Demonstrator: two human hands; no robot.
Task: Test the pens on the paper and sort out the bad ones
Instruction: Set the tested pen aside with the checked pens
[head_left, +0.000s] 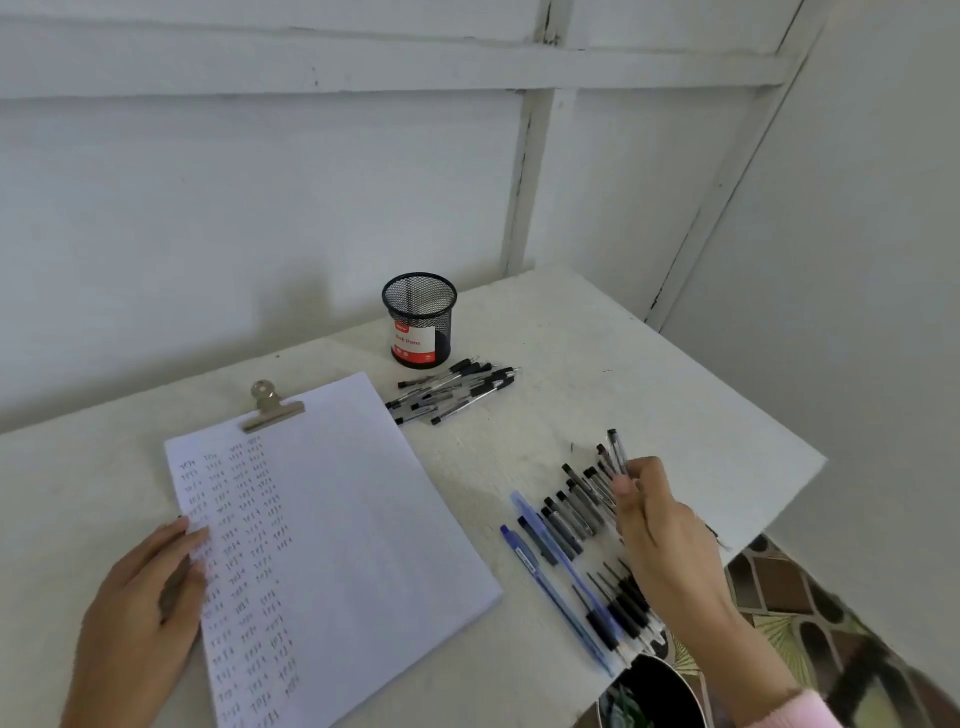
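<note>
A white sheet of paper lies clipped under a metal clip, its left half covered with rows of small test marks. My left hand rests flat on the paper's left edge. My right hand pinches a clear black-capped pen over a row of pens laid side by side on the right, with two blue pens at the row's left. A loose pile of black pens lies beside the black mesh cup.
The white table ends in an edge close to my right hand, with patterned floor below. A dark round container sits at the lower right. White walls close in behind and to the right.
</note>
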